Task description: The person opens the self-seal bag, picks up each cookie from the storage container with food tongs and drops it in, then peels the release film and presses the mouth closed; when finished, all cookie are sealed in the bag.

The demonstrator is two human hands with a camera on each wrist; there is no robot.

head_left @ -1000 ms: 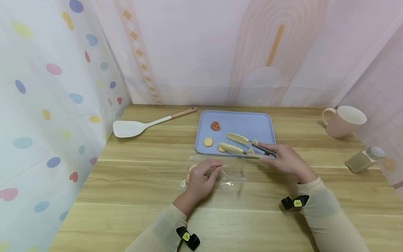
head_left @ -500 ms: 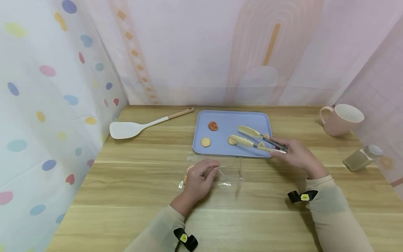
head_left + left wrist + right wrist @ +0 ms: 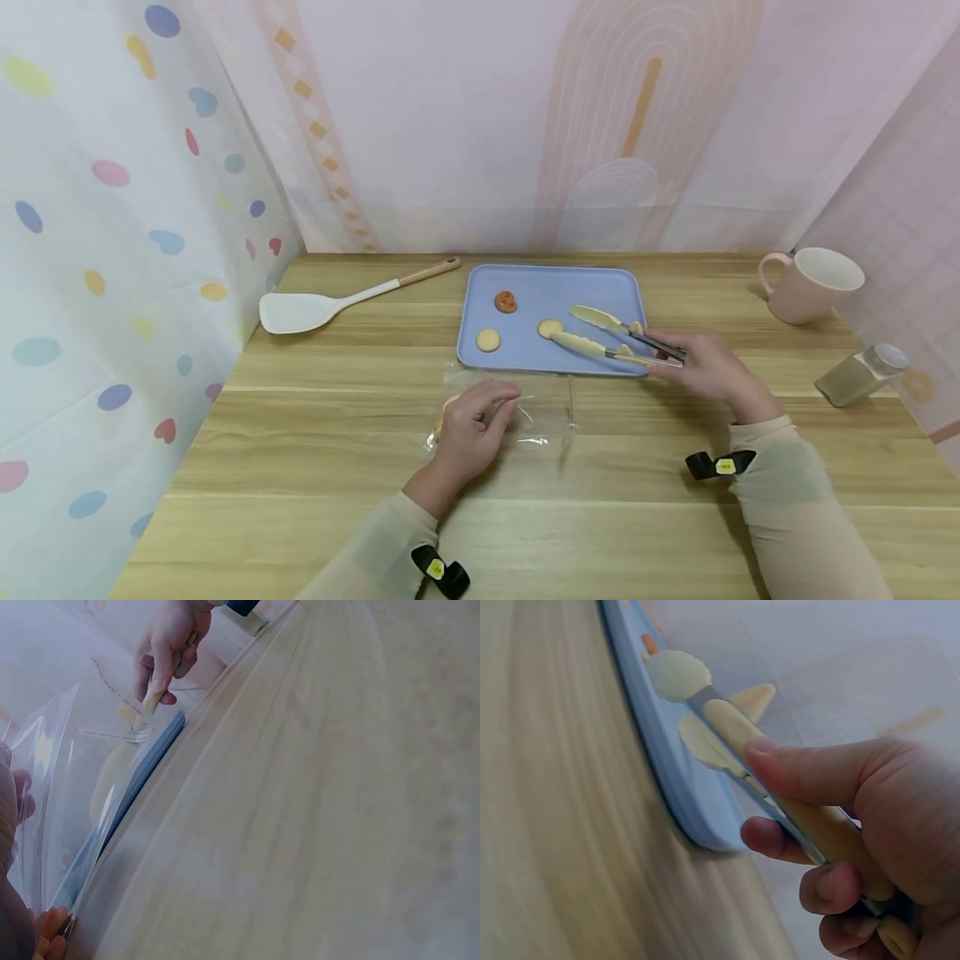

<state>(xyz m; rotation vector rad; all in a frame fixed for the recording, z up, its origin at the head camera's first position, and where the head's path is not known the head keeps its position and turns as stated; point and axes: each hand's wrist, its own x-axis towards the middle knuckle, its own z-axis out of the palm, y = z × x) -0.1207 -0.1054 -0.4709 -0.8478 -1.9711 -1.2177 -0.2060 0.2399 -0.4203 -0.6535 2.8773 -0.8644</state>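
My right hand [image 3: 712, 367] grips a pair of kitchen tongs [image 3: 581, 342] with cream tips, its thumb along one arm in the right wrist view. The tongs' tips are spread apart low over the blue tray [image 3: 480, 279]. Just beyond the nearer tip lies a round pale cookie [image 3: 549, 328], partly covered by it. To its left on the tray are another pale cookie [image 3: 488, 339] and a brown cookie with holes [image 3: 506, 302]. My left hand [image 3: 474, 427] pinches a clear plastic bag [image 3: 543, 417] in front of the tray. Several orange-brown pieces [image 3: 52, 930] show at the bag's bottom.
A white spatula [image 3: 300, 312] with a wooden-coloured handle lies left of the tray. At the far right stand a pink mug [image 3: 810, 287] and a clear-sided shaker jar [image 3: 858, 379]. Patterned cloths hang behind and at the sides of the wooden table [image 3: 300, 467].
My right hand has carried the tongs right across the tray. The cookie at their nearer tip now lies farther right and back, more exposed. The left hand stays on the bag.
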